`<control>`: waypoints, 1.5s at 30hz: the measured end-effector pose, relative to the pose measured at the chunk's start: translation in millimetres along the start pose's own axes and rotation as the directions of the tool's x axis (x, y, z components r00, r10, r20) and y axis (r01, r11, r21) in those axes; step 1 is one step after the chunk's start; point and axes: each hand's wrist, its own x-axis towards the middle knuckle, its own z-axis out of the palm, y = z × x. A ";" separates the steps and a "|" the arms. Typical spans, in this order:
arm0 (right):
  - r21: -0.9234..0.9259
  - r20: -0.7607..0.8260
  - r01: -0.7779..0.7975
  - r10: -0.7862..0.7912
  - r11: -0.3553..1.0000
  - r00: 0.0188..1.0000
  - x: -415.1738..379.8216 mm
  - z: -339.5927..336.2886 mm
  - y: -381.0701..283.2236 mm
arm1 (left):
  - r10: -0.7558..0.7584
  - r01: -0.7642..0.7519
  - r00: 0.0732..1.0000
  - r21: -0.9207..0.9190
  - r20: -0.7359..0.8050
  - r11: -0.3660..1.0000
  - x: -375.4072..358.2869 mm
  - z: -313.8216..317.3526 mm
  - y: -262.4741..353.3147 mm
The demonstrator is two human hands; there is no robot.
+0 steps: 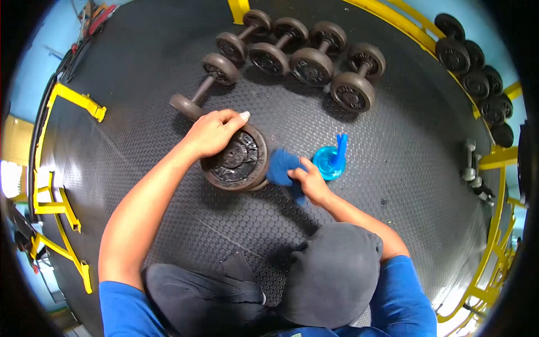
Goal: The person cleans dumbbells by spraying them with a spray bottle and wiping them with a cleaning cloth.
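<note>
A large dark dumbbell (238, 163) stands on end on the black floor, its round plate facing up. My left hand (216, 132) is closed on the plate's upper left rim, thumb along the top. In my right hand (306, 178) is a bunched blue cloth (282, 167), pinched between the fingers, close to the plate's right edge. Just right of that hand stands a translucent blue spray bottle (328, 163). The far side of the dumbbell is hidden under its top plate.
Several brown dumbbells (311, 66) lie in an arc beyond my hands, one (208, 84) just past my left hand. Yellow racks (70, 210) stand at the left and right edges, the right one holding more dumbbells (453, 55). My bent knees are near the bottom.
</note>
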 end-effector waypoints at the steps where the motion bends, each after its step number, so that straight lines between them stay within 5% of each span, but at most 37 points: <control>1: -0.117 -0.006 0.235 -0.238 0.965 0.971 8.4 4.0 4.6 | 0.058 -0.025 0.984 0.191 -0.170 0.981 11.4 18.1 -10.8; 4: -0.271 0.147 0.626 -0.611 0.731 0.778 37.9 40.0 21.0 | 0.138 -0.075 0.962 0.259 -0.234 0.963 6.1 30.8 -8.7; 5: -0.543 0.383 0.516 -0.351 0.663 0.854 49.6 45.4 15.8 | 0.175 -0.112 0.951 0.243 -0.256 0.964 3.6 33.2 -10.9; 6: -0.708 0.393 0.561 -0.421 0.428 0.817 50.3 56.6 31.0 | 0.215 -0.150 0.938 0.239 -0.271 0.959 -0.9 34.0 -10.7; 9: -0.780 0.373 0.559 -0.508 0.282 0.776 58.9 57.0 12.5 | 0.274 -0.203 0.921 0.259 -0.277 0.944 -13.8 35.7 -14.0; 11: -0.871 0.416 0.473 -0.313 0.134 0.854 67.6 47.9 -3.2 | 0.346 -0.296 0.899 0.212 -0.268 0.932 -20.7 37.7 -12.1; 12: -0.868 0.420 0.475 -0.300 0.143 0.857 64.9 49.1 -10.6 | 0.331 -0.283 0.906 0.206 -0.263 0.937 -23.2 39.4 -11.2; 14: -0.456 0.628 0.658 -0.308 0.599 0.715 62.8 56.4 -22.5 | 0.411 -0.361 0.883 0.231 -0.225 0.903 -27.6 38.5 -9.0; 15: -0.242 0.454 0.753 -0.614 0.612 0.645 58.4 64.9 9.6 | 0.402 -0.360 0.894 0.218 -0.196 0.907 -29.7 37.1 -9.1; 16: -0.152 0.404 0.717 -0.619 0.681 0.673 47.7 64.1 11.7 | 0.382 -0.340 0.905 0.221 -0.189 0.914 -34.5 37.0 -10.1; 18: -0.356 0.467 0.814 -0.667 0.459 0.580 45.3 51.6 23.6 | 0.528 -0.491 0.840 0.238 -0.124 0.838 -36.0 35.4 -9.9; 20: -0.576 0.634 0.749 -0.399 0.327 0.662 67.6 39.8 -2.6 | 0.523 -0.491 0.847 0.241 -0.091 0.837 -44.4 35.2 -16.1; 22: -0.608 0.744 0.698 -0.034 0.378 0.667 84.8 48.5 -51.9 | 0.641 -0.614 0.767 0.262 -0.024 0.745 -46.1 32.9 -23.0; 24: -0.459 0.815 0.632 0.013 0.625 0.580 88.4 76.5 -52.9 | 0.656 -0.633 0.754 0.279 0.014 0.722 -49.5 31.4 -29.5; 28: -0.185 0.868 0.566 -0.136 0.804 0.477 82.6 88.1 -6.6 | 0.663 -0.650 0.749 0.224 0.026 0.726 -55.9 28.7 -37.6; 30: -0.165 0.651 0.802 -0.547 0.574 0.525 61.2 78.4 12.4 | 0.484 -0.485 0.874 0.153 0.050 0.861 -62.0 20.8 -45.9; 31: -0.153 0.661 0.806 -0.547 0.572 0.514 51.6 74.3 20.0 | 0.445 -0.444 0.895 0.135 0.026 0.886 -61.8 19.1 -46.2; 33: -0.284 0.555 0.892 -0.698 0.352 0.453 34.7 65.4 33.2 | 0.409 -0.406 0.912 0.085 -0.017 0.910 -60.6 14.3 -55.1; 34: -0.282 0.560 0.895 -0.698 0.346 0.446 31.4 63.7 42.0 | 0.376 -0.374 0.926 0.059 -0.037 0.926 -59.6 12.5 -58.3; 36: -0.439 0.699 0.891 -0.580 0.113 0.418 23.0 60.0 52.3 | 0.362 -0.359 0.925 0.044 -0.113 0.932 -56.6 12.0 -69.1; 38: -0.496 0.653 0.858 -0.593 0.134 0.470 14.1 74.0 53.7 | 0.328 -0.330 0.935 0.002 -0.134 0.944 -55.1 12.5 -76.1; 41: -0.427 0.690 0.899 -0.678 -0.096 0.255 15.4 90.9 55.5 | 0.311 -0.311 0.943 0.012 -0.118 0.950 -55.8 16.1 -66.5; 42: -0.431 0.691 0.897 -0.676 -0.099 0.257 19.2 86.6 62.5 | 0.315 -0.316 0.942 0.009 -0.118 0.949 -54.1 17.7 -64.6; 44: -0.656 0.652 0.736 -0.617 -0.168 0.440 24.2 73.0 66.0 | 0.317 -0.318 0.941 0.015 -0.117 0.948 -49.5 15.9 -60.7; 45: -0.648 0.662 0.740 -0.613 -0.180 0.430 20.6 71.8 59.5 | 0.297 -0.301 0.948 -0.017 -0.113 0.954 -47.7 15.5 -61.1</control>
